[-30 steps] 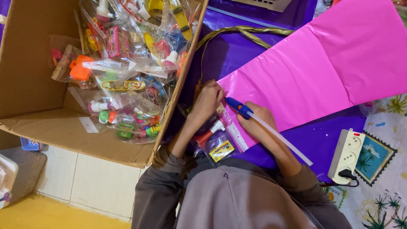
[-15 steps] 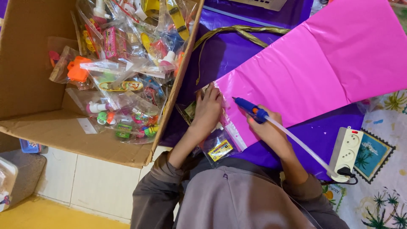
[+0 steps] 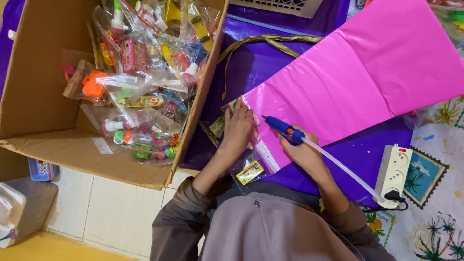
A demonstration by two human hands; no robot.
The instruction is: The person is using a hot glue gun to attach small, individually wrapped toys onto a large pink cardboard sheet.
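My right hand (image 3: 303, 152) grips a blue glue gun (image 3: 285, 130) with a long clear glue stick (image 3: 345, 169) sticking out behind it. Its nozzle points at the near edge of a big pink sheet (image 3: 348, 82) spread over a purple cloth (image 3: 261, 63). My left hand (image 3: 238, 129) lies flat on that edge of the sheet, pressing down a clear plastic packet (image 3: 263, 152) with a white strip. A second small packet with a yellow item (image 3: 249, 172) lies just below my left wrist.
A cardboard box (image 3: 43, 96) full of clear bagged toys (image 3: 140, 87) stands at the left. A white power strip (image 3: 395, 176) with a black plug lies at the right. A gold braided cord (image 3: 270, 41) curls on the cloth. Tiled floor and a plastic tub (image 3: 14, 212) are lower left.
My right hand with the glue gun has drawn back to the right, away from my left hand. My left hand has shifted up onto the sheet's edge and flattened there.
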